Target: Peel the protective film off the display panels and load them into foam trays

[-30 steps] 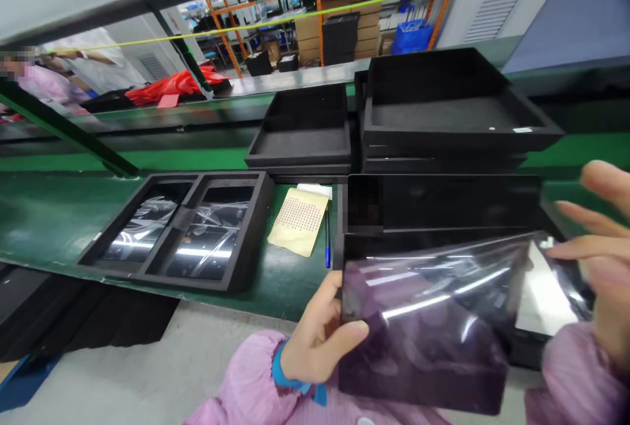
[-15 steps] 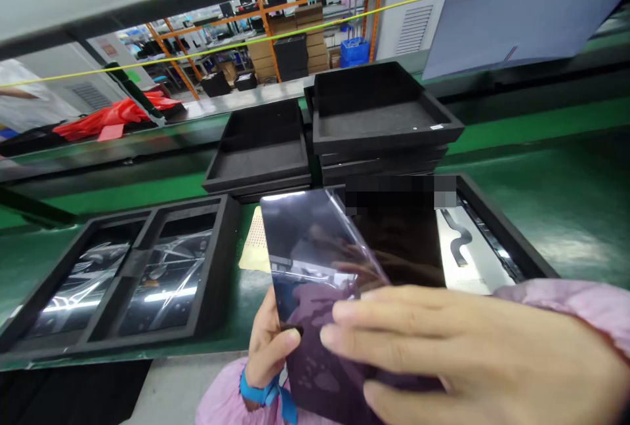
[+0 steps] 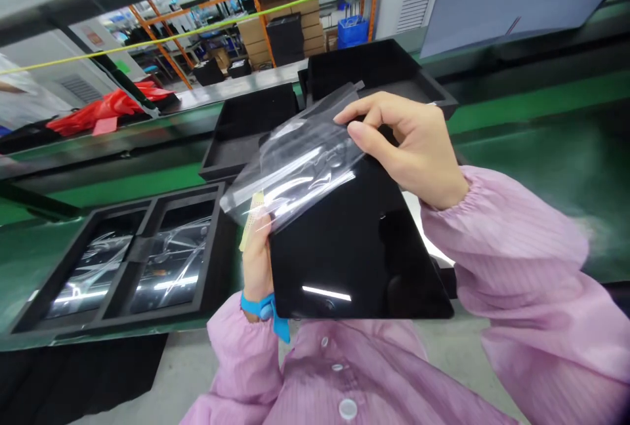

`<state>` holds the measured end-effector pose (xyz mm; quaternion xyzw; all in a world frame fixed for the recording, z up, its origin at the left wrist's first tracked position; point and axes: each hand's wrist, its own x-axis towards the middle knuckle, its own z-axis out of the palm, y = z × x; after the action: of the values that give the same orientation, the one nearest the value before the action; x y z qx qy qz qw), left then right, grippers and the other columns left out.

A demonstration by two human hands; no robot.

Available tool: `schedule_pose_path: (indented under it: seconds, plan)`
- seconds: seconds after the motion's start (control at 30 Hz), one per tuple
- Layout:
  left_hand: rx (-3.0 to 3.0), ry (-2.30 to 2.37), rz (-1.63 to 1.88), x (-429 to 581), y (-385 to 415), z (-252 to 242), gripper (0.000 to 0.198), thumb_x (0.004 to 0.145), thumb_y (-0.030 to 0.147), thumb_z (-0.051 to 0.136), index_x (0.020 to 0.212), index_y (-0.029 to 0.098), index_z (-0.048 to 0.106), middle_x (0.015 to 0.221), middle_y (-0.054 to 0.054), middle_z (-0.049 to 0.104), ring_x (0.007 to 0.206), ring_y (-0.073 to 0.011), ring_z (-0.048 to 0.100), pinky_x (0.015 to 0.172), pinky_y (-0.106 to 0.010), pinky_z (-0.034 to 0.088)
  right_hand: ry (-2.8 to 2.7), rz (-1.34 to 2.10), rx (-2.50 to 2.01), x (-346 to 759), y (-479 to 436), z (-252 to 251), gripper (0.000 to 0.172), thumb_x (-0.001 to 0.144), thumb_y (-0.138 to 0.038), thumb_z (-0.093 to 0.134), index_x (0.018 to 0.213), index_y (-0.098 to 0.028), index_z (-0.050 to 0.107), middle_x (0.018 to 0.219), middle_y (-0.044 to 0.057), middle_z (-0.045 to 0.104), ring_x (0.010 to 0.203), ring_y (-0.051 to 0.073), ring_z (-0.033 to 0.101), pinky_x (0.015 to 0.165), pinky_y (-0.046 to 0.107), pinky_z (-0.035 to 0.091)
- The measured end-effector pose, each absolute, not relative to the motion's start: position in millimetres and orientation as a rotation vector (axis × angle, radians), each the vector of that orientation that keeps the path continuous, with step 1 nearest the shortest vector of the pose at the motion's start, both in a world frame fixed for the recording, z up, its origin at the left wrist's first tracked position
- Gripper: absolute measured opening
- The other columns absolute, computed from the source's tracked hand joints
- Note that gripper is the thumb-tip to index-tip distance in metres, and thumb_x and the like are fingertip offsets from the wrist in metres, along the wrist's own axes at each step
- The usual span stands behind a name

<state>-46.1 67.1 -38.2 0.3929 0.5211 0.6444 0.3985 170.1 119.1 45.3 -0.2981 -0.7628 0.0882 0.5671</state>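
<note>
A glossy black screen panel [image 3: 359, 241] is held up in front of me, tilted. My left hand [image 3: 256, 258] grips its left edge, with most of the fingers hidden behind it; a blue wrist strap [image 3: 266, 308] circles that wrist. Clear protective film [image 3: 302, 166] is lifted off the lower part of the panel and folds over its upper part, spreading out to the left. My right hand [image 3: 411, 143] pinches the film's upper right edge between thumb and fingers. Behind the panel, part of a white surface [image 3: 418, 218] shows.
At left, a two-compartment black foam tray [image 3: 212, 267] holds film-covered panels. More black trays [image 3: 246, 153] stand at the back of the green bench [image 3: 541, 179], some stacked at right [image 3: 445, 107]. A yellow sheet [image 3: 245, 235] lies beside my left hand. Red cloth [image 3: 111, 110] rests on the ledge.
My right hand has moved from over the panel's lower face up to its far side and pinches the film. The film has come away from the panel's lower face, and the panel has turned.
</note>
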Motion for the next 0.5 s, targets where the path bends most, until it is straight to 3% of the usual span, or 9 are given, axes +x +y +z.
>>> schedule_pose_path:
  seconds: [0.1,0.3,0.5]
  plan:
    - [0.957,1.328,1.636,-45,77,-39,0.023,0.078,0.012,0.060,0.095,0.019,0.073,0.127,0.000,0.064,0.131,-0.0224,0.047,0.115,-0.033,0.032,-1.706,0.351,-0.700,168,122,46,0.034,0.091,-0.029,0.058,0.063,-0.014,0.046,0.087,0.002,0.064,0.082,0.013,0.060,0.072,0.027,0.046]
    - [0.969,1.316,1.626,-48,88,-50,0.022,0.080,0.014,0.061,0.100,0.018,0.071,0.130,-0.003,0.061,0.134,-0.0230,0.043,0.116,-0.034,0.030,-1.653,0.407,-0.719,168,125,47,0.053,0.083,-0.060,0.061,0.061,-0.015,0.045,0.083,0.003,0.064,0.078,0.013,0.058,0.070,0.027,0.045]
    - [0.975,1.333,1.621,-48,90,-48,0.014,0.077,0.011,0.066,0.087,0.019,0.072,0.121,0.000,0.067,0.138,-0.0214,0.036,0.119,-0.035,0.024,-1.641,0.408,-0.786,168,122,48,0.057,0.080,-0.067,0.059,0.061,-0.015,0.045,0.085,0.003,0.064,0.081,0.014,0.060,0.072,0.027,0.046]
